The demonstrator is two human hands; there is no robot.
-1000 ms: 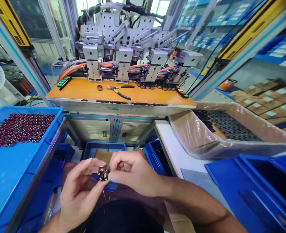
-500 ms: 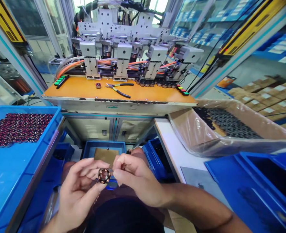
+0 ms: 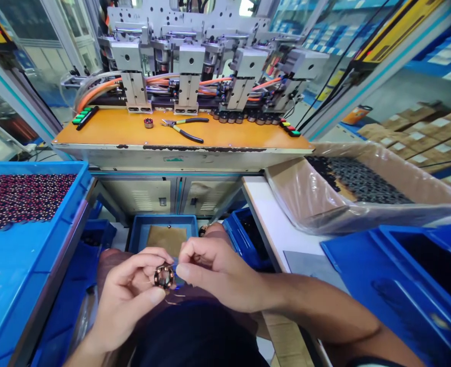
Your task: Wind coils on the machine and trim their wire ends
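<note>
Between the thumb and fingers of my left hand (image 3: 133, 288) is a small ring-shaped motor stator (image 3: 157, 278), its open centre facing me. Copper windings show around its ring, and thin loose wire ends stick out from it. My right hand (image 3: 213, 272) is closed in a pinch just right of the stator, at a thin copper wire that runs from its edge; the fingertips hide most of that wire. Both hands are held above my lap. Below and beyond them, a blue bin (image 3: 164, 219) with a brown sheet inside sits low down.
Cutting pliers (image 3: 187, 127) and a single red-topped stator (image 3: 148, 123) lie on the orange machine bench (image 3: 114, 135). Several dark round parts line the machine's right side. Many stators fill part of the left blue tray (image 3: 30, 255). At right stands a plastic-lined box (image 3: 297, 204) of dark parts.
The view has tipped slightly down and shifted. My left hand keeps hold of the stator, now turned slightly, and loose wire ends show below it. My right hand stays pinched beside it.
</note>
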